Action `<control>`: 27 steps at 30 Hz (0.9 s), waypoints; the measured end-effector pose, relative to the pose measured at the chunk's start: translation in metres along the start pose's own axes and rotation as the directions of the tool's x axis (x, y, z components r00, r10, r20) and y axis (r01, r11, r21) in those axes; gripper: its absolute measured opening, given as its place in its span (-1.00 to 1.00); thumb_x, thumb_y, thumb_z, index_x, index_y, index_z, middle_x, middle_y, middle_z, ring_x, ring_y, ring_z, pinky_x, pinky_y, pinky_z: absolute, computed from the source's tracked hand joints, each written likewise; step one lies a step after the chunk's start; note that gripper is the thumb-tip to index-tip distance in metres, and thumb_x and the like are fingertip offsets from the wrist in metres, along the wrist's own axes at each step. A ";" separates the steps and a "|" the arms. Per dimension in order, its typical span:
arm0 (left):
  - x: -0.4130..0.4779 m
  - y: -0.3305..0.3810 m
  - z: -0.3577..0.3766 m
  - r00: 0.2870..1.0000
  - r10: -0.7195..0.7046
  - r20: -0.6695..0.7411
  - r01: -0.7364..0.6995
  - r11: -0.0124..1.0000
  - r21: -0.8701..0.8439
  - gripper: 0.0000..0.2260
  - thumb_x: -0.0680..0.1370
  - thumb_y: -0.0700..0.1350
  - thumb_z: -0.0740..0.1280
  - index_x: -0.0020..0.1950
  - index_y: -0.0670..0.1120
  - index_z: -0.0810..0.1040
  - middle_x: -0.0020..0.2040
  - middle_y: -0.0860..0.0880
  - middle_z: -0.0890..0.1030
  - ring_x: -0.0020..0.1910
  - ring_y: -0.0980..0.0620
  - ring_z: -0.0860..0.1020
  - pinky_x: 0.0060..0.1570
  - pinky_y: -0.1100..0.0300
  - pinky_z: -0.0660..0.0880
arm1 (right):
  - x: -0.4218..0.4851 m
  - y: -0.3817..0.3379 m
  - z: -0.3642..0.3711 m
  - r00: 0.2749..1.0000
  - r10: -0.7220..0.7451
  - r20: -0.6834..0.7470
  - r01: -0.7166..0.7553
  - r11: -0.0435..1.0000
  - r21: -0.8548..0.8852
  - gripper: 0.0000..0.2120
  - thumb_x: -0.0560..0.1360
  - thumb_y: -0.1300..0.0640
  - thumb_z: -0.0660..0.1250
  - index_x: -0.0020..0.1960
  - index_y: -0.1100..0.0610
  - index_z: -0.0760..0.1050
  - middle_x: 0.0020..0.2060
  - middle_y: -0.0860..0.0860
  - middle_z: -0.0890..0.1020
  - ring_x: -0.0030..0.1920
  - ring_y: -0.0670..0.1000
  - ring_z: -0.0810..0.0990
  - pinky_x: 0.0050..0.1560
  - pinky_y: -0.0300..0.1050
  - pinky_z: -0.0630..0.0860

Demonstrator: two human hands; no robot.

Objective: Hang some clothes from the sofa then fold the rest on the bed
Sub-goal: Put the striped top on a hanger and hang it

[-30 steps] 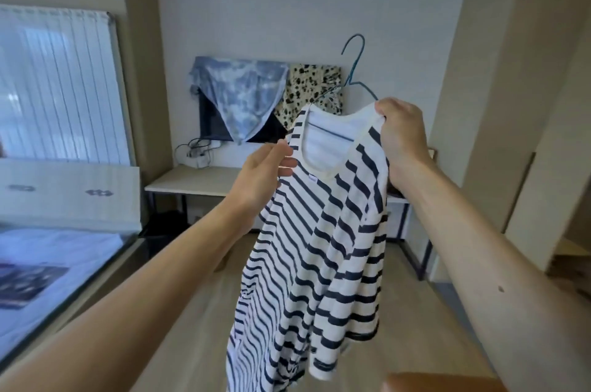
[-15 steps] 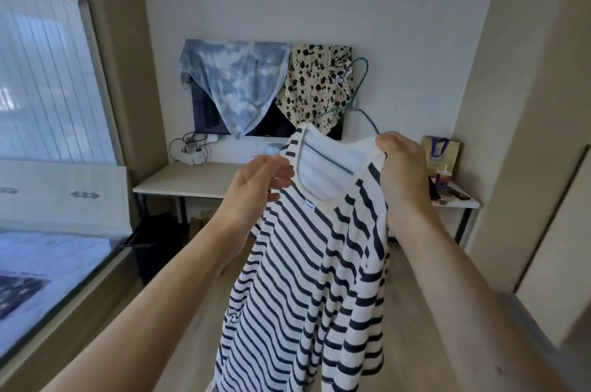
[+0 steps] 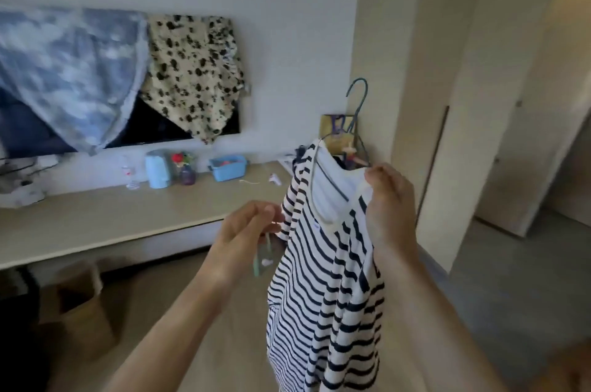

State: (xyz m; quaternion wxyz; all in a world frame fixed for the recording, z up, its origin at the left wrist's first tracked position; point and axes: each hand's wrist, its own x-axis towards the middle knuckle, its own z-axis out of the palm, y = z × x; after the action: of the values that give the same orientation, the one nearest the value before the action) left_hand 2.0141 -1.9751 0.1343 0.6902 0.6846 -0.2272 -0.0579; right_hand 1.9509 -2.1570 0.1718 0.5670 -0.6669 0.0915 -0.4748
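Wooden desk point(image 3: 112, 219) along white wall point(image 3: 287, 24), kettle point(image 3: 157, 168) perhaps, behind hanger point(image 3: 360, 97) and striped shirt point(image 3: 329, 279).

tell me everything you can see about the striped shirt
The striped shirt is white with thin navy stripes and a plain pale neckband, soft knit by the look. It hangs limp in mid-air, neck uppermost, with a teal wire hanger poking up behind the collar. The right hand grips its collar edge; the left hand, pinching a blurred teal piece, sits at its other shoulder.
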 end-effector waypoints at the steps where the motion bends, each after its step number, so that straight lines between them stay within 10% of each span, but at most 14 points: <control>1: 0.019 -0.006 0.005 1.000 -0.002 0.021 0.002 1.000 -0.002 -0.77 0.68 -0.12 0.20 0.01 -0.13 0.64 -0.05 0.00 0.72 0.01 0.00 0.65 0.11 0.12 0.54 | 0.012 0.008 0.001 0.999 -0.006 -0.038 0.005 1.000 -0.018 -0.74 0.48 0.16 0.19 -0.26 0.34 0.28 -0.43 -0.04 0.25 -0.36 -0.08 0.20 -0.39 -0.24 0.17; 27: 0.446 -0.111 0.390 0.824 0.062 0.564 0.011 0.992 -0.124 -0.79 0.68 -0.11 0.20 0.06 -0.10 0.63 0.00 -0.02 0.71 0.07 -0.02 0.65 0.15 0.04 0.51 | 0.377 0.269 -0.186 0.910 0.035 -0.414 -0.182 0.929 -0.322 -0.66 0.66 0.15 0.20 -0.28 0.10 0.24 -0.42 -0.07 0.25 -0.38 -0.09 0.21 -0.32 -0.19 0.24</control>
State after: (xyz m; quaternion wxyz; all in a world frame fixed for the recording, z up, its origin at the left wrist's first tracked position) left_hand 2.2835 -2.5138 0.1147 0.6328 0.5901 -0.4268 -0.2628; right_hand 2.1269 -2.6221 0.1275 0.4327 -0.6399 0.3271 -0.5443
